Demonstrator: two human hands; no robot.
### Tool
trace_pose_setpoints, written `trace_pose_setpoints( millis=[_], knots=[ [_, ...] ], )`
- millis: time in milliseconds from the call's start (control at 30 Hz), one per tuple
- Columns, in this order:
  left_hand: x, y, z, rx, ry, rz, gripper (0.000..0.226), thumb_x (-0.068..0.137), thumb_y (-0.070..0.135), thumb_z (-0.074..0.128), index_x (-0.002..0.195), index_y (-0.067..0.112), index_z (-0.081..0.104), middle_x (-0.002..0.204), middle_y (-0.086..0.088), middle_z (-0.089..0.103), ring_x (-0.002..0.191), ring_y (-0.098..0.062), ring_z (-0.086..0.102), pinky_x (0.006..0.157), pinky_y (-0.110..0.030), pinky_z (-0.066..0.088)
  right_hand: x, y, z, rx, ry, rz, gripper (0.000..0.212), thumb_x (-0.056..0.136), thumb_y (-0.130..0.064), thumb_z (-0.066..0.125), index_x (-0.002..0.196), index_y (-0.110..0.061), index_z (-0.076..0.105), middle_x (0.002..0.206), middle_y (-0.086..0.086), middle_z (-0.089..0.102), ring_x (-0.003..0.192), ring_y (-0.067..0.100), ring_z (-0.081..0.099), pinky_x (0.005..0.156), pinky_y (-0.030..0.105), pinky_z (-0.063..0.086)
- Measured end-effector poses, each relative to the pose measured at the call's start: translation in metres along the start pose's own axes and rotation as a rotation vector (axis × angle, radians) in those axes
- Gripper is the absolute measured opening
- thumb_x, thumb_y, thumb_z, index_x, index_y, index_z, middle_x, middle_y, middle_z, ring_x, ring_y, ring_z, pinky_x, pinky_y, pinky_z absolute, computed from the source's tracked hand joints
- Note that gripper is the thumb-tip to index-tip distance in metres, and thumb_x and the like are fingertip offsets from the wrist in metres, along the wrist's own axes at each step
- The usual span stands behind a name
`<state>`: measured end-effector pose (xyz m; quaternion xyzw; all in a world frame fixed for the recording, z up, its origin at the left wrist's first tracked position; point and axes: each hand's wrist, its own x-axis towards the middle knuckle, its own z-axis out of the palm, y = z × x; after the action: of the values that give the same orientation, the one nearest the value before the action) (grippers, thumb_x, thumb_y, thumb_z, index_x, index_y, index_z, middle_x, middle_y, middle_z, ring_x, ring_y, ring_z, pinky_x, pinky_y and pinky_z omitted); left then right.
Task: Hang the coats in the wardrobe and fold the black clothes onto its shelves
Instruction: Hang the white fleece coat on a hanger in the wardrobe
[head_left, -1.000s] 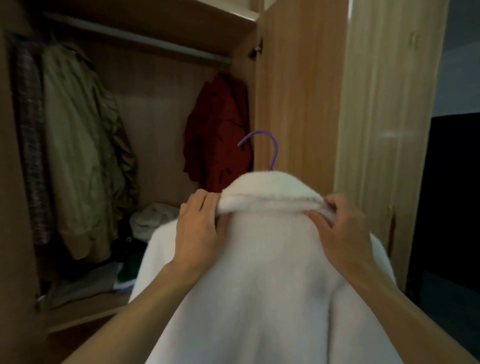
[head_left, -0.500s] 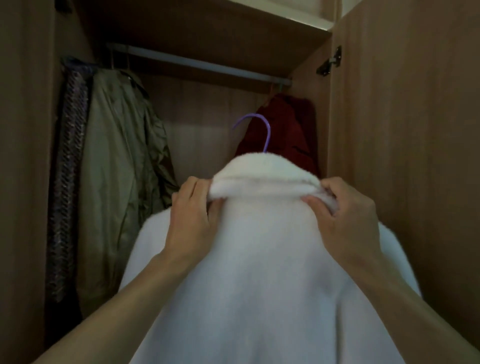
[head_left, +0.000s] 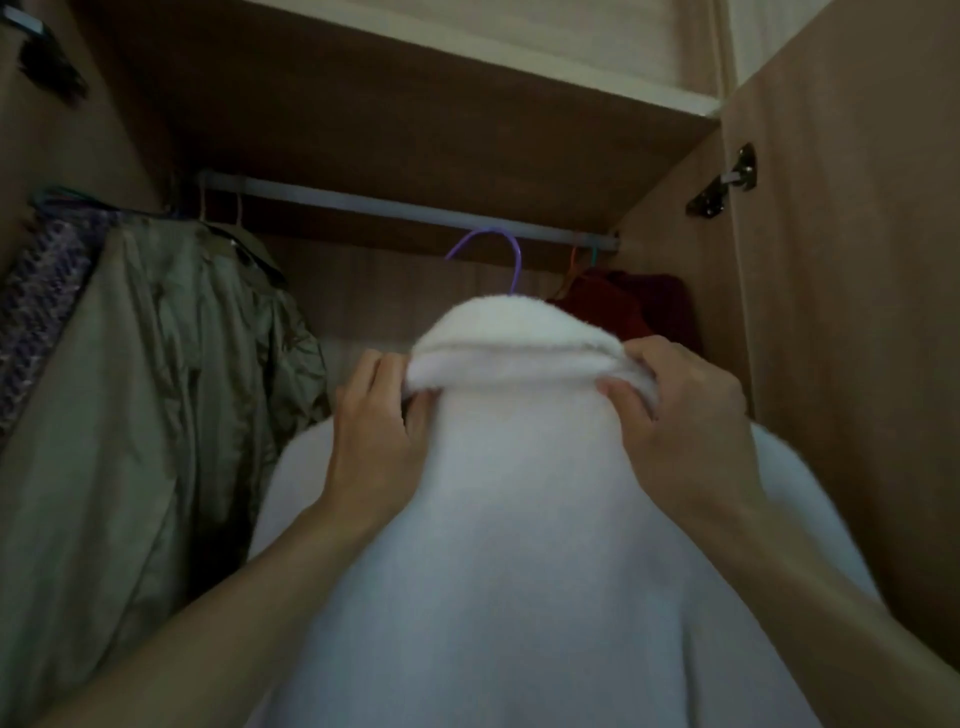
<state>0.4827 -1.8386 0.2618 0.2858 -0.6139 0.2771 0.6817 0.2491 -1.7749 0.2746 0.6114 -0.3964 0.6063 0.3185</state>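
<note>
nearest the camera, two bare forearms reach up on either side of a white fleecy coat (head_left: 509, 545), which fills the lower middle of the view with its back toward the person. the left hand (head_left: 376, 441) grips the left end of the coat's rolled collar, fingers curled over the top and thumb tucked under the roll. the right hand (head_left: 685, 421) pinches the right end of the collar the same way, thumb beneath and fingers wrapped over the fabric. the coat is held up inside the open wardrobe (head_left: 415, 119), between the garments hanging there. a purple hanger hook (head_left: 511, 254) rises out of the collar. its curve reaches the lower edge of the grey hanging rail (head_left: 363, 200), though whether it sits over the rail cannot be told. to the left, just beside the white coat's shoulder, hangs an olive green jacket (head_left: 156, 405). further left, a purple and grey knitted garment (head_left: 41, 296) hangs at the edge of view. behind the collar to the right, a dark red coat (head_left: 639, 306) hangs at the rail's far end, close to the wardrobe's side wall. the open door (head_left: 857, 364) stands on the right, with a metal hinge (head_left: 722, 187) near its top.
</note>
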Motion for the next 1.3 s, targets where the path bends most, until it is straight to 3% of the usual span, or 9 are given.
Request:
trace_pose_setpoints(
  millis=[133,367,567,900,1167,1300],
  knots=[
    [0.029,-0.037,0.033,-0.040,0.031,-0.046,0.014,0.092,0.015,0.059,0.085,0.017,0.047,0.095,0.001,0.040,0.080,-0.014,0.041,0.072,-0.022,0.030,0.035,0.002,0.044,-0.077,0.037,-0.002,0.025,0.092,-0.028,0.064,0.113,-0.016,0.061,0.103,0.002,0.062,0.088,0.017,0.055,0.077,0.030,0.044],
    [0.093,-0.104,0.081,-0.060,0.140,-0.035,0.004,0.095,0.021,0.058,0.093,0.019,0.055,0.102,0.005,0.041,0.088,-0.018,0.048,0.076,-0.032,0.041,0.102,-0.013,0.117,-0.167,0.176,-0.005,0.024,0.090,-0.027,0.066,0.108,-0.012,0.063,0.102,0.008,0.057,0.090,0.026,0.055,0.077,0.037,0.045],
    [0.148,-0.154,0.124,-0.033,0.180,-0.015,0.012,0.096,0.021,0.054,0.105,0.016,0.059,0.106,-0.002,0.051,0.094,-0.023,0.052,0.080,-0.045,0.049,0.144,-0.012,0.175,-0.169,0.291,0.006,0.023,0.087,-0.025,0.068,0.105,-0.018,0.057,0.100,0.005,0.054,0.090,0.026,0.054,0.074,0.035,0.042],
    [0.206,-0.203,0.217,-0.085,0.204,-0.043,0.014,0.095,0.018,0.053,0.106,0.015,0.060,0.110,-0.006,0.055,0.097,-0.029,0.054,0.081,-0.045,0.048,0.204,0.028,0.240,-0.269,0.292,0.007,0.022,0.089,-0.029,0.065,0.107,-0.022,0.054,0.095,-0.001,0.049,0.081,0.018,0.043,0.068,0.029,0.030],
    [0.266,-0.230,0.302,-0.102,0.112,-0.020,0.020,0.093,0.017,0.055,0.110,0.016,0.065,0.108,-0.007,0.060,0.098,-0.028,0.056,0.086,-0.042,0.049,0.265,0.076,0.276,-0.376,0.241,0.050,0.019,0.093,-0.030,0.060,0.108,-0.023,0.052,0.106,0.004,0.055,0.094,0.026,0.056,0.067,0.032,0.034],
    [0.268,-0.231,0.344,-0.140,0.071,-0.072,0.021,0.094,0.017,0.054,0.107,0.019,0.069,0.106,-0.008,0.063,0.096,-0.029,0.058,0.085,-0.037,0.047,0.276,0.097,0.285,-0.441,0.213,0.037,0.017,0.092,-0.024,0.062,0.106,-0.023,0.052,0.105,0.004,0.056,0.089,0.025,0.057,0.065,0.031,0.037]
  ],
)
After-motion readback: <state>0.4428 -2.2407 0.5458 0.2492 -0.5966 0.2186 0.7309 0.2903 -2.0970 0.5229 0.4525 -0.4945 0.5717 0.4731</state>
